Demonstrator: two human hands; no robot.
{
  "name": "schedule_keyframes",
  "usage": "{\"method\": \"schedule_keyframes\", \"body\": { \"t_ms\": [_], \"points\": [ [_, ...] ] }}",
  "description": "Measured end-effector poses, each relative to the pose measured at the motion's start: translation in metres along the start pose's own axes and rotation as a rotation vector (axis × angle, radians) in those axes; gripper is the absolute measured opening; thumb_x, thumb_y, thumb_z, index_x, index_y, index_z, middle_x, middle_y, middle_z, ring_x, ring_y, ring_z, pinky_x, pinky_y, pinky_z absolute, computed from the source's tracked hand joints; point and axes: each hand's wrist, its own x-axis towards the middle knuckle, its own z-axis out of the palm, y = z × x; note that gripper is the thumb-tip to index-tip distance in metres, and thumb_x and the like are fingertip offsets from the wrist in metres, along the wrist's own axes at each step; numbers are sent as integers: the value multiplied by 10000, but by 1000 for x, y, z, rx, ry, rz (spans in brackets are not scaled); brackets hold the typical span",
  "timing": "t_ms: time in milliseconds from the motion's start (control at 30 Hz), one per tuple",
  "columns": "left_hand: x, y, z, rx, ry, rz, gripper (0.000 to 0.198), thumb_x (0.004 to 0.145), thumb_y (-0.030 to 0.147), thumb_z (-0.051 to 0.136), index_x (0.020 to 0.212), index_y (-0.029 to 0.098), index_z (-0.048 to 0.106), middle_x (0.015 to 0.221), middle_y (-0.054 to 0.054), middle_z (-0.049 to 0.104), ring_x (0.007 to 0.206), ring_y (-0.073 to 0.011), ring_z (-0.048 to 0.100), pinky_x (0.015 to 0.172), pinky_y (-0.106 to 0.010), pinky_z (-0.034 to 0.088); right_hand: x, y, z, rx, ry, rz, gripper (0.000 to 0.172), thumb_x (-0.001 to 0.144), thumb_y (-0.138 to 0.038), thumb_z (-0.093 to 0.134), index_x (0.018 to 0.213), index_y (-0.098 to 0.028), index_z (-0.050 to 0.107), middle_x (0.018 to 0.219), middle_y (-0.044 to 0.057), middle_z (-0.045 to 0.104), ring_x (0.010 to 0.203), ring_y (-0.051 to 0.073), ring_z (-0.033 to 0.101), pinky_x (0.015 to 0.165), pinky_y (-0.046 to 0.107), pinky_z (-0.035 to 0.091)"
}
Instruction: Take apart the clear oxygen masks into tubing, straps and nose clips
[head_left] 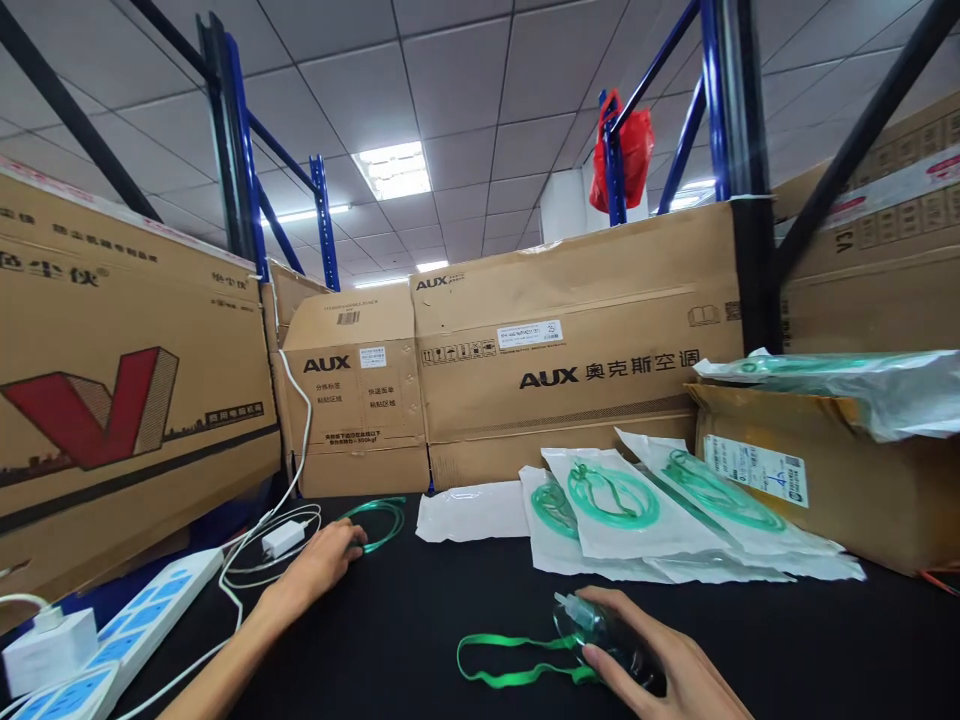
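Note:
At the lower right, my right hand point(660, 650) is closed around a clear oxygen mask point(611, 635), thumb on the near side and fingers over the top. A pale connector sticks out at the mask's upper left. The mask's green elastic strap point(514, 678) lies in a loose loop on the black table to the left. My left hand point(326, 560) reaches to the back left, its curled fingers on a coil of green tubing point(386, 525). The fingertips are partly hidden behind the hand.
White pouches point(611, 500) with green tubing inside lie in a pile at the back right, beside a cardboard box point(847, 470) with another pouch on top. A power strip point(142, 620), white cables and a white adapter point(283, 538) lie left. Large cartons point(570, 340) wall off the back.

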Motion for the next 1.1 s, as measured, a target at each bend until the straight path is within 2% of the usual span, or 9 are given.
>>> {"method": "schedule_keyframes", "body": {
  "t_ms": [133,300,433,567,633,700,800,933,1100],
  "points": [
    [-25,36,4,-63,-39,68,155,995,200,624,1062,190,764,1105,-77,756,1076,-259,703,965,-409,521,4,-1,-9,1,18,8,432,894,-506,675,1255,-285,760,1316,80,781,1206,349,734,1008,427,595],
    [-68,117,13,-198,-70,170,214,968,248,657,1132,276,792,1084,-33,788,1029,-246,725,924,-334,525,9,11,-32,-48,20,27,487,868,-534,676,1284,-291,747,1313,79,779,1221,395,720,1062,535,559],
    [-77,155,4,-263,-56,174,185,980,325,695,1135,302,793,1041,9,805,933,-199,752,850,-260,543,11,20,-39,-120,-2,5,576,885,-547,654,1374,-246,695,1394,124,726,1286,410,674,1100,584,524],
    [-51,134,-18,-187,40,-1,313,1092,371,514,1108,209,781,1116,-87,803,1067,-275,737,959,-389,520,5,-4,-28,-195,168,-255,453,982,-445,597,1390,-261,664,1446,134,666,1300,344,659,1108,523,534],
    [-33,111,-21,-118,30,-86,270,1083,338,548,1117,163,751,1124,-106,779,1102,-289,717,992,-473,518,4,-29,-14,-223,43,-425,321,1049,-333,513,1289,-271,716,1306,116,724,1189,297,707,1008,466,594],
    [-17,90,-15,-75,-35,-122,208,1045,333,638,1099,153,727,1104,-76,758,1060,-256,723,966,-479,554,9,-54,6,-284,-235,-543,323,1062,-194,461,1207,-256,743,1181,101,753,1075,273,716,916,434,603],
    [-3,72,2,-59,-130,-107,190,1013,326,695,1086,152,717,1099,-61,745,1006,-231,728,911,-447,593,26,-78,39,-309,-322,-566,282,1035,-100,515,1084,-212,768,1067,80,762,966,249,699,902,422,568],
    [1,67,15,-86,-157,-42,191,1025,320,678,1096,147,710,1088,-60,742,957,-216,731,870,-425,608,50,-82,64,-334,-439,-591,168,1033,-157,608,982,-179,766,1007,63,757,939,223,701,861,374,560],
    [2,82,4,-175,-69,89,218,1047,340,640,1147,154,692,1097,-63,732,974,-224,721,890,-441,594,59,-85,65,-331,-592,-668,81,1002,-229,700,1028,-163,739,1035,26,753,963,213,723,900,433,582]
  ]
}}
